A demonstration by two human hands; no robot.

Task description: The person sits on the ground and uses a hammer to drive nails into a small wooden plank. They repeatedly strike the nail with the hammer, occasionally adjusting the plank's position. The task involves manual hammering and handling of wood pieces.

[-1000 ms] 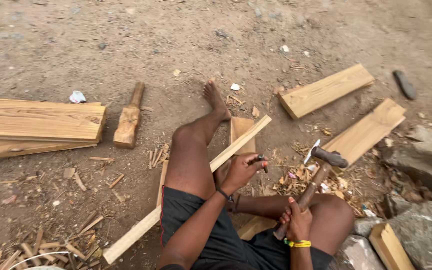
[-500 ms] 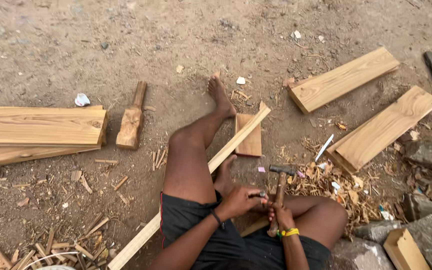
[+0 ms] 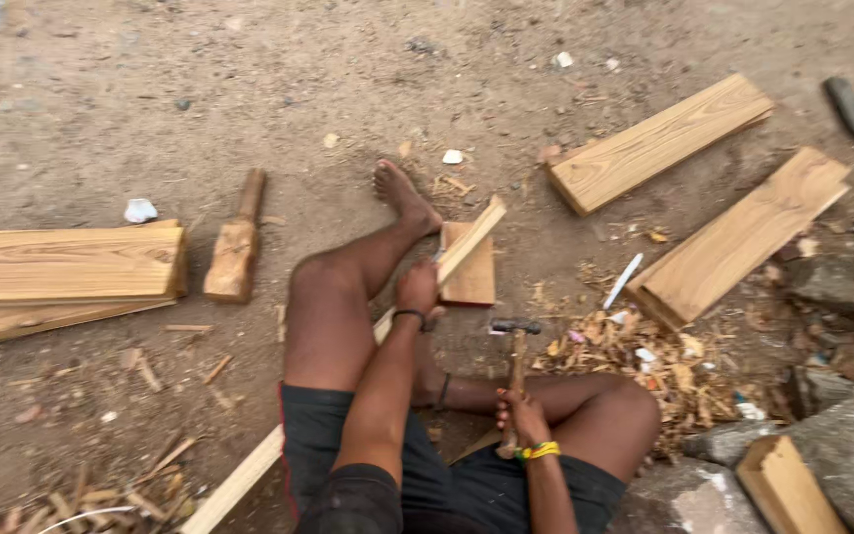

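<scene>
I sit on bare ground with my left leg stretched out and my right knee bent. My left hand grips a long thin wooden strip that runs diagonally under my left leg and rests on a small flat board. My right hand holds the wooden handle of a hammer, its dark head upright just right of the strip. A yellow band circles my right wrist and a dark one my left wrist.
Stacked planks lie at the left with a wooden mallet beside them. Two thick boards lie at the upper right. Wood shavings pile by my right knee, stones at the lower right.
My left hand slid forward along the strip toward the small board. The hammer swung from lying off to the right to standing upright in front of me. The view shifted left.
</scene>
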